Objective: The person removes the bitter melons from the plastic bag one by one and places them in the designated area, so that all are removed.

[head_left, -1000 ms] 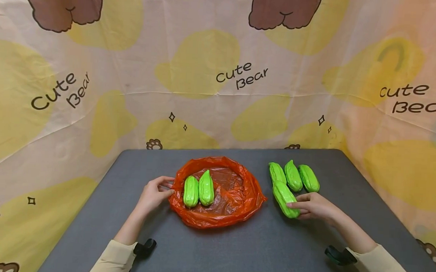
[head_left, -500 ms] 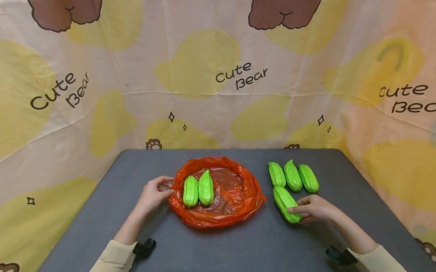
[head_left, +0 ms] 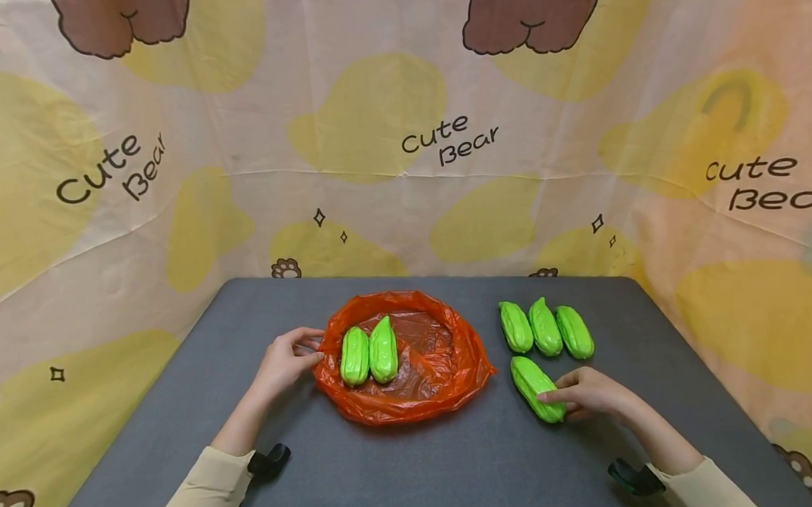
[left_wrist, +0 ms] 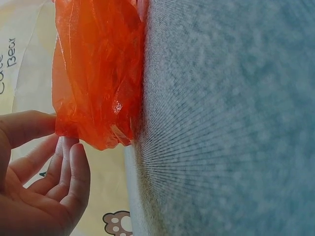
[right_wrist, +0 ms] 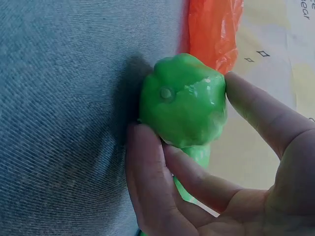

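Note:
An orange-red plastic bag (head_left: 443, 414) sits with its mouth spread wide and its rim rolled outward. Inside, on its left side, two glossy green ridged gourds (head_left: 383, 351) lie side by side. At the bag's left edge my left hand (head_left: 289, 360) pinches the rim between thumb and fingers, plain in the left wrist view. My right hand (head_left: 593, 392) grips the near end of another green gourd (right_wrist: 184, 101), thumb on one side and fingers on the other. That gourd slants close over the table, right of the bag.
Three more green gourds (head_left: 546, 328) lie in a row at the back right, just beyond the held one. The grey table (head_left: 396, 480) is backed by a printed cloth (head_left: 384, 131) on the far side and both flanks.
My right hand has drawn its gourd slightly toward me and to the right, apart from the row it overlapped. My left hand and the bag have stayed put.

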{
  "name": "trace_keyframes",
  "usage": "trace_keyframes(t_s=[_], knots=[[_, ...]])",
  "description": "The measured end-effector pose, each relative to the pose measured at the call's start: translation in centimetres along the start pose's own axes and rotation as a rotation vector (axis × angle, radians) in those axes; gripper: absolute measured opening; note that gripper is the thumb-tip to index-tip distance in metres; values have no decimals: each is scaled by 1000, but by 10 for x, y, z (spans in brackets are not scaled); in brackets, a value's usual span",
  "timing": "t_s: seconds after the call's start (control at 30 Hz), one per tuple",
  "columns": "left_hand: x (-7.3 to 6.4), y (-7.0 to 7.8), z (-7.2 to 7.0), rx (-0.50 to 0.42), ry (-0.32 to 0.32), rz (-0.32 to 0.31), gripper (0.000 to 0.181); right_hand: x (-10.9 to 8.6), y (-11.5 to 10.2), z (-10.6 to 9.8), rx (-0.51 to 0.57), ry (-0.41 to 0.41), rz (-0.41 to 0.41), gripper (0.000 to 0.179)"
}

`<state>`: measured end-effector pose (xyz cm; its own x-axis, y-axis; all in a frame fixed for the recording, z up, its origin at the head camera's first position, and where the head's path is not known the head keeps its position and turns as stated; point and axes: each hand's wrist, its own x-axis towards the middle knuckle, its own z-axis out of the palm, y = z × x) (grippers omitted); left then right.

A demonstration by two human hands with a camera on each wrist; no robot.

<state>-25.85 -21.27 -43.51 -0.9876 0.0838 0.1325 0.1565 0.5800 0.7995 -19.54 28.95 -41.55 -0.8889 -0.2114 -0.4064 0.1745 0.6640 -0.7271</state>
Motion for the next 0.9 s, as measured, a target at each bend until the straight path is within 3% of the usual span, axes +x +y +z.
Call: trace_keyframes(t_s=[0.23, 0.57, 0.9], knots=[[0, 1, 0, -4, -3, -5, 35, -2, 0, 1, -22, 5, 23, 43], [1, 0, 0, 3, -2, -11, 35, 1, -1, 2, 1, -20, 3, 34], [1, 1, 0, 12, 1, -14, 35, 3, -1, 2, 11, -28, 2, 44]])
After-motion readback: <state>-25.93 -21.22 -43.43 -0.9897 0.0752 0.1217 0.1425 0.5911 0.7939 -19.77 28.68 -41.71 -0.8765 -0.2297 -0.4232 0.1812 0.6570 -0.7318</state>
